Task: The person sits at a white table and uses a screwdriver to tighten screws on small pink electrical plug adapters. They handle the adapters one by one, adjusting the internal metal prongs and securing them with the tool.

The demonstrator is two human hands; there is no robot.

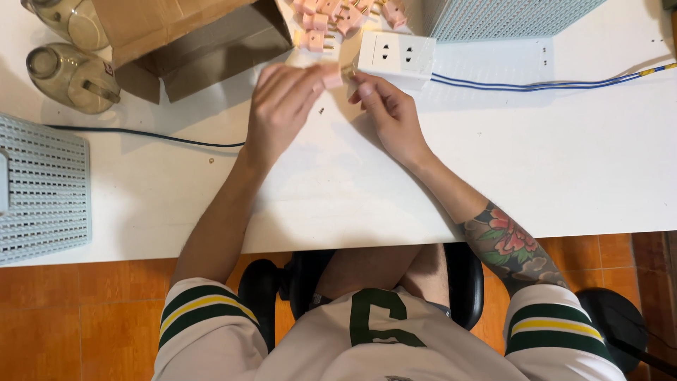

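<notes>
My left hand [282,106] pinches a small pink plug part [331,79] over the white table [564,162]. My right hand [388,113] meets it from the right, fingertips closed on a small brass piece [348,69] at the plug's end. Just beyond the fingers lies a white socket block [395,55] with two outlets facing up. A heap of more pink plug parts [338,17] lies at the far edge behind it.
A brown cardboard box [197,35] stands at the far left with two glass jars [67,63] beside it. A pale blue perforated basket [42,190] sits at the left edge, another [501,17] at the far right. Blue wires [536,86] run right; a dark cable [141,134] crosses left.
</notes>
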